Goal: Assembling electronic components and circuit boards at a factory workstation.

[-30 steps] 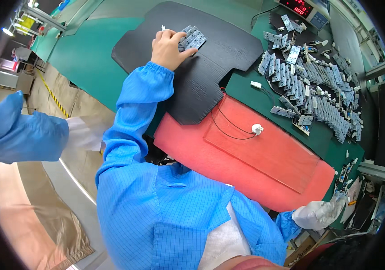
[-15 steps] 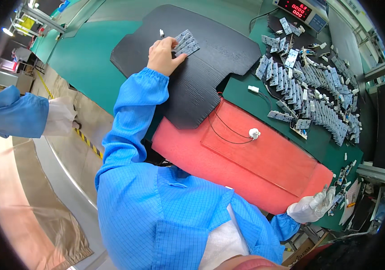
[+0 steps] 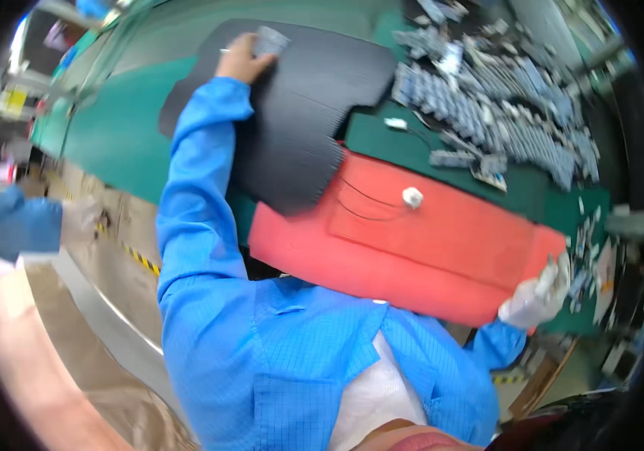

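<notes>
My bare left hand (image 3: 242,62) rests at the far end of a black sheet (image 3: 299,90). Its thumb and fingers close around a small grey block of circuit boards (image 3: 270,40), which is blurred. A tiny white piece on the sheet shows beside the fingers. In a white glove, my right hand (image 3: 538,295) is over the right end of a red padded mat (image 3: 427,259). Its fingers look spread and seem to hold nothing, though motion softens them. On the mat lies a white connector (image 3: 412,197) with a thin dark cable (image 3: 363,216).
Rows of grey circuit boards (image 3: 487,113) cover the right part of the green table (image 3: 122,120). Another white connector (image 3: 395,123) lies nearer the mat. Small parts (image 3: 585,255) are scattered by my right hand. A person in blue (image 3: 25,224) is off to the left.
The view has shifted, so the table contents sit higher in it. My left hand stays on the block at the sheet's far end. My right hand has moved up along the mat's right end.
</notes>
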A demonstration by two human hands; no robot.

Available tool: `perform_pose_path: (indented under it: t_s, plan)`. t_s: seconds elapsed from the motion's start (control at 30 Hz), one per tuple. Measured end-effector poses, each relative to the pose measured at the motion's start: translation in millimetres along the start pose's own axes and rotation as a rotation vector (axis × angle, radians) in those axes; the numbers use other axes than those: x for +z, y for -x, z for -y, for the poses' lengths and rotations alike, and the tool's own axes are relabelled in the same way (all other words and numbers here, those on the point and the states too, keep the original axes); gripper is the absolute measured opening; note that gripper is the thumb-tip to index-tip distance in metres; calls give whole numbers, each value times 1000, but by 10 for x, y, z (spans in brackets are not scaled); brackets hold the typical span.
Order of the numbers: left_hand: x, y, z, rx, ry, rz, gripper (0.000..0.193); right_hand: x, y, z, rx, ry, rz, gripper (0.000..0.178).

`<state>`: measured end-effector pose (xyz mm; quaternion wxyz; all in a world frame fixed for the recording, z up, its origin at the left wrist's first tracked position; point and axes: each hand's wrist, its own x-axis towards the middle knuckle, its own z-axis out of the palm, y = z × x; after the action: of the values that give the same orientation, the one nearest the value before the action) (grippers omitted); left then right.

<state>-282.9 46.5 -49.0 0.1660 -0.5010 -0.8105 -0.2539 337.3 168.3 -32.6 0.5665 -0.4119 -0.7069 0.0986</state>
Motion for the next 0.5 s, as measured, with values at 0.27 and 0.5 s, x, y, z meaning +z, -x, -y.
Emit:
perform_pose_path:
  t_s: [0.27, 0.5]
  plan:
    - [8, -325, -587, -66, 100, -253, 52, 25, -143, 447, 390, -147, 318, 28]
    - [-342, 355, -2344, 280, 380, 407, 22, 134, -760, 576, -406, 66, 746, 31]
